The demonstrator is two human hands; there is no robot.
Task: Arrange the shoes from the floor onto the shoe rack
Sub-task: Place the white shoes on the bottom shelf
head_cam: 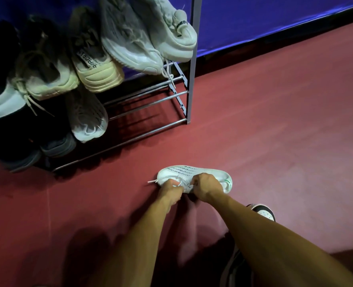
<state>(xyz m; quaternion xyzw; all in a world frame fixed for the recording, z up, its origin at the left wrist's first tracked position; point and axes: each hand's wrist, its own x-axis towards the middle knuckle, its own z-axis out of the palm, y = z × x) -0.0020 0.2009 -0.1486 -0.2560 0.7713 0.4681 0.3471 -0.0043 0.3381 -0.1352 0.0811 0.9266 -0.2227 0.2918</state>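
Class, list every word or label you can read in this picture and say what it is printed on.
"MED", partial, on the heel band of the top white sneaker.
Upside-down lettering on the heel strip of the cream sneaker: too blurred to read surely.
Green marks on the floor shoe: too small.

The left hand (172,192) and right hand (207,186) hide the middle of the white sneaker (192,170). The right forearm (260,235) covers most of a black-and-white shoe (264,212). Dark shoes (11,141) at the left of the shoe rack (148,132) dissolve into shadow.

A white knit sneaker (192,170) lies on the red floor (275,121), in front of the metal-bar shoe rack (192,79); pale sneakers (96,65) sit on its shelves.
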